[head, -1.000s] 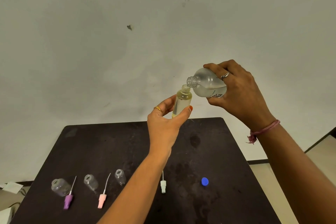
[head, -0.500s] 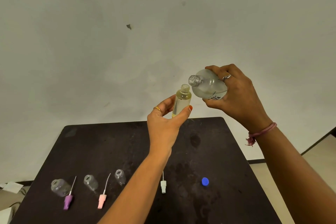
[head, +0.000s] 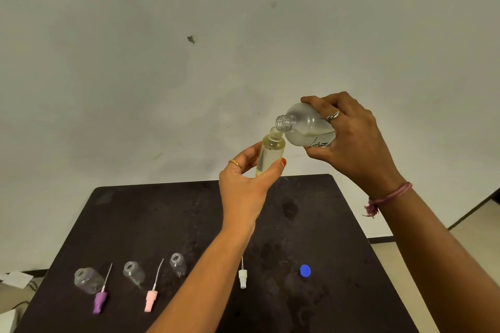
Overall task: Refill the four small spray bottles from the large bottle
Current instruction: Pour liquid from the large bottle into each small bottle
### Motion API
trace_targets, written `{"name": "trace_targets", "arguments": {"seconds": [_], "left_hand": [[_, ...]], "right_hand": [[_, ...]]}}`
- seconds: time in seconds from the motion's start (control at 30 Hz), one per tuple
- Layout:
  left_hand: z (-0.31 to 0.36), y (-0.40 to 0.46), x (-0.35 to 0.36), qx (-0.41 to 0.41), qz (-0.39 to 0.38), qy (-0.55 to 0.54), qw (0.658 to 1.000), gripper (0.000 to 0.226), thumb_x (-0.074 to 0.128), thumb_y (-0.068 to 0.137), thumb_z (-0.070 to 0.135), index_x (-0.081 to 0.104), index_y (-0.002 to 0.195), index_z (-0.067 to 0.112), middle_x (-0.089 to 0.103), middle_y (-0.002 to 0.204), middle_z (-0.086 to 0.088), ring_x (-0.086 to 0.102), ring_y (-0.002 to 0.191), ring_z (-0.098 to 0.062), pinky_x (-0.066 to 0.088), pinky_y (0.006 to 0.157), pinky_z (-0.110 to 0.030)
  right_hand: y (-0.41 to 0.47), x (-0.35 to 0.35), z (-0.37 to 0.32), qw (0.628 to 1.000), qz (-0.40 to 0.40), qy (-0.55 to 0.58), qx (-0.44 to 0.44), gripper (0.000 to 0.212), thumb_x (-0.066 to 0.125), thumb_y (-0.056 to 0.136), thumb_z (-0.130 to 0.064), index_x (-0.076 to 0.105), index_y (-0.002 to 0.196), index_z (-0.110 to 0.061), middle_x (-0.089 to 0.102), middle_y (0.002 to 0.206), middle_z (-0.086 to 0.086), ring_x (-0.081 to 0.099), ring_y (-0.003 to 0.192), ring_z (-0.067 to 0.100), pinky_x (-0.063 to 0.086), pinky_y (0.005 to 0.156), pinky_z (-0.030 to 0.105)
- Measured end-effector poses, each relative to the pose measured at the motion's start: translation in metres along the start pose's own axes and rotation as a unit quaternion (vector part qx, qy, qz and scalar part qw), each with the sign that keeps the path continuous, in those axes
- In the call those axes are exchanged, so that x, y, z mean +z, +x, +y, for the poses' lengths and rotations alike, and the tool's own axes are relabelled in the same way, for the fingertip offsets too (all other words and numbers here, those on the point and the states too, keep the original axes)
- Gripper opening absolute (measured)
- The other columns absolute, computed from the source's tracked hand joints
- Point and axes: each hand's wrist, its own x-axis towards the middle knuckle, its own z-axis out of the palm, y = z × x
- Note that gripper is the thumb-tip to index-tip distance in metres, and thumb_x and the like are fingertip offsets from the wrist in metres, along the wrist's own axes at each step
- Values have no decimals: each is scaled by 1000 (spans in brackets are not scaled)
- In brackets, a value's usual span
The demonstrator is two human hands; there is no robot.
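Table [head: 135, 213]: dark top, 3 empty small bottles [head: 134, 273] sitting near the front
Left hand [head: 243, 186]: pinching the filled spray bottle [head: 270, 155]
Right hand [head: 354, 143]: wrapped round the tipped large bottle [head: 305, 127]

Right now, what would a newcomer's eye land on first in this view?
The two hands raised over the dark table: the right hand tips the large bottle with its open neck at the mouth of the small bottle, nearly full of yellowish liquid, which the left hand holds upright. Below, near the table's front edge, three empty small bottles lie among purple, pink and white spray heads, with a blue cap to the right.
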Motion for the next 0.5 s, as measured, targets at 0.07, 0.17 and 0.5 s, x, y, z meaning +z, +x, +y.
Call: {"name": "trace_targets", "arguments": {"seconds": [0.07,0.17,0.5], "left_hand": [[-1,0,0,1,0,0,1000,43,84,70,27,68,110,31,69,108,14,63,104,-4,51,77,-11],[0,0,0,0,0,-4,1000,42,83,70,27,68,109,32,70,107,14,64,103,-3,50,73,-8],[1,1,0,2,2,-5,1000,38,83,70,27,65,103,37,69,105,18,63,102,-1,47,68,-4]], "right_hand": [[0,0,0,1000,4,-6,-5,71,81,63,-22,54,129,-13,58,109,14,58,94,30,48,77,41],[1,0,1,1000,8,-9,-9,70,77,64,-24,54,129,-14,58,109,14,58,93,30,48,77,43],[3,1,2,1000,8,-15,-13,69,76,64,-25,54,129,-14,58,110,14,58,94,32,48,79,47]]}}
